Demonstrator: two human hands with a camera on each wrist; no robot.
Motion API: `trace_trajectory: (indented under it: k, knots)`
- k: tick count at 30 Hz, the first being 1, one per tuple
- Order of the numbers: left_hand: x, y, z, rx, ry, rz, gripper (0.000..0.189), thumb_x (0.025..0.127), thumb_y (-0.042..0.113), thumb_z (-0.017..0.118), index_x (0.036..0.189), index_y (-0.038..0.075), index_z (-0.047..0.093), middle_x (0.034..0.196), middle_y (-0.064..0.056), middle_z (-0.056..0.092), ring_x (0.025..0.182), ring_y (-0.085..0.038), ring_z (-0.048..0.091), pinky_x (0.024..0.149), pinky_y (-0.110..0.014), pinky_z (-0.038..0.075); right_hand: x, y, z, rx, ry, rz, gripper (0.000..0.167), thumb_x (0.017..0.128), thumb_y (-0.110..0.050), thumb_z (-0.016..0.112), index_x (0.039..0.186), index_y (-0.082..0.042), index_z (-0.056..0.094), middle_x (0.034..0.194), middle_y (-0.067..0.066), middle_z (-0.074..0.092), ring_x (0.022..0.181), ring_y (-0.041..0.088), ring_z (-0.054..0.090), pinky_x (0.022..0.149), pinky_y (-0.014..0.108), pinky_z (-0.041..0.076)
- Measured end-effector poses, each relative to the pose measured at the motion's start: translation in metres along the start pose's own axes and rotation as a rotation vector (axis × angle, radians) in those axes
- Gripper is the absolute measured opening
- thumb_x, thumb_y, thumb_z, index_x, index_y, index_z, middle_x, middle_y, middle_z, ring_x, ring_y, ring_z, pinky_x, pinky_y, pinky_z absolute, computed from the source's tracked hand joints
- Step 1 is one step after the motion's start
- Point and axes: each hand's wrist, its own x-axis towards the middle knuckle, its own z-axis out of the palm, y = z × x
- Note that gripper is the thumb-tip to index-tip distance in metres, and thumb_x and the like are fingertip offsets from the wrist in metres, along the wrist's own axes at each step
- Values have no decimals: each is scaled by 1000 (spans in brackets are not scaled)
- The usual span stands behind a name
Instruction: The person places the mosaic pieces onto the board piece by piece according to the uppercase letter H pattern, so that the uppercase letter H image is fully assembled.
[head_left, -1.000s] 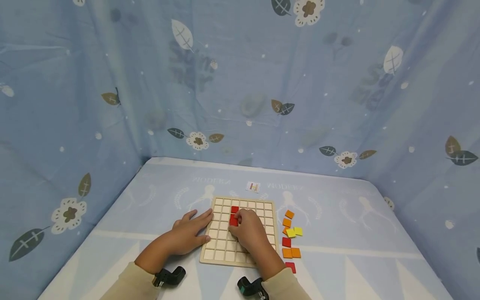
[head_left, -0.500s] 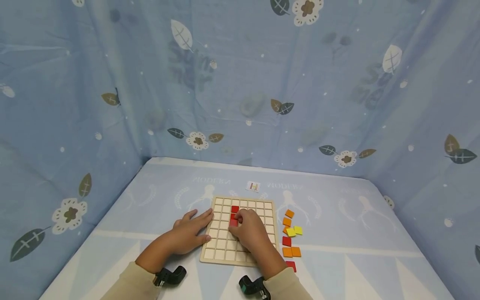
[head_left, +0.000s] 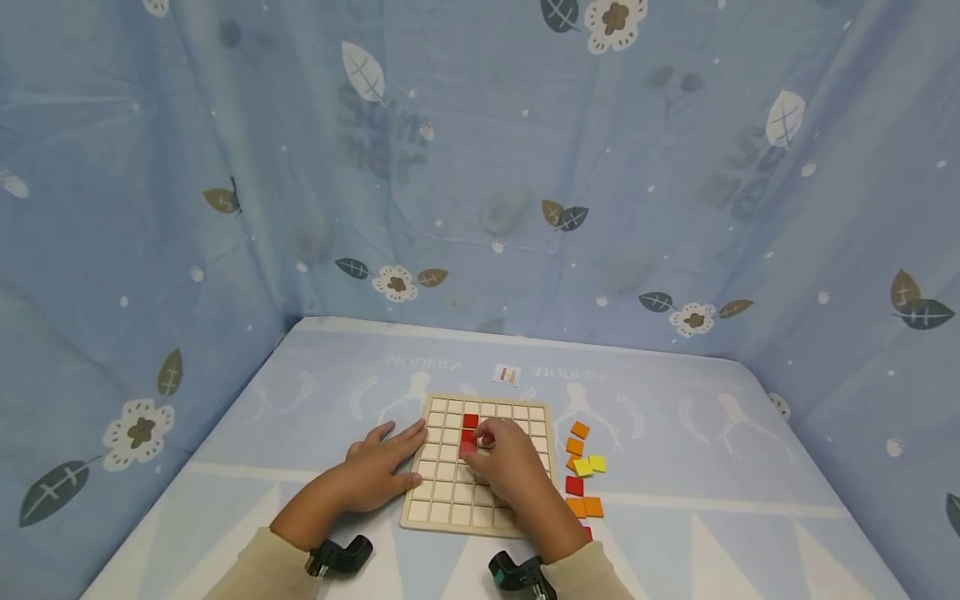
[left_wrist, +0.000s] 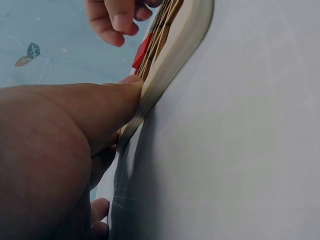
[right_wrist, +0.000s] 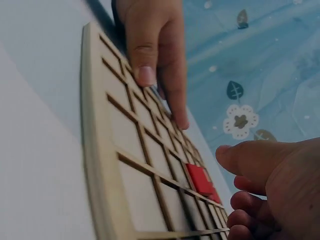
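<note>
A wooden grid board (head_left: pixel 441 510) lies on the table, and red square tiles (head_left: pixel 471 421) sit in one of its columns. My left hand (head_left: pixel 372 473) rests along the board's left edge, fingers fairly straight; the left wrist view shows its thumb (left_wrist: pixel 112 107) on the rim. My right hand (head_left: pixel 513 462) hovers over the middle of the board beside the nearest red tile (head_left: pixel 467 450). In the right wrist view a gap separates its thumb (right_wrist: pixel 250 156) from the red tile (right_wrist: pixel 199 179), which stands slightly proud of the grid. Its loosely curled fingers hold nothing visible.
Right of the board lie loose orange tiles (head_left: pixel 574 447), yellow tiles (head_left: pixel 583 467) and red tiles (head_left: pixel 574 486), some overlapping. A small printed card (head_left: pixel 506 375) lies beyond the far edge. A patterned blue curtain (head_left: pixel 480 167) hangs behind the table.
The right hand has shifted slightly right and its fingertips have come away from the nearest red tile, which stays on the board. The left hand stays in place.
</note>
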Motion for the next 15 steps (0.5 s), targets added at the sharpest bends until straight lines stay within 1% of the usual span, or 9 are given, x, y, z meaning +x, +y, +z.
trace_trajectory:
  k: [5,11,15]
  knots:
    - [0,1,1,-18,-1,22,77,103,44,67,167,26,29,176,10,17,162,-41,7,117,-73,18,-11,5,-20,13,10,8,30,92,-27,82,116,-12,70,108,2,65,93,18,61,79,38,54]
    - [-1,-1,-2,7,-1,1,78,103,44,66,168,27,28,176,12,16,162,-40,7,118,-71,18,-24,11,-37,-5,24,35,31,92,-23,82,118,-10,70,107,1,64,93,17,59,76,36,51]
    - [-2,-2,-2,-4,-12,19,76,104,44,65,168,27,27,176,11,15,162,-41,6,117,-74,16,-33,16,-52,-17,15,66,32,92,-22,82,118,-10,71,110,3,64,92,18,58,72,35,50]
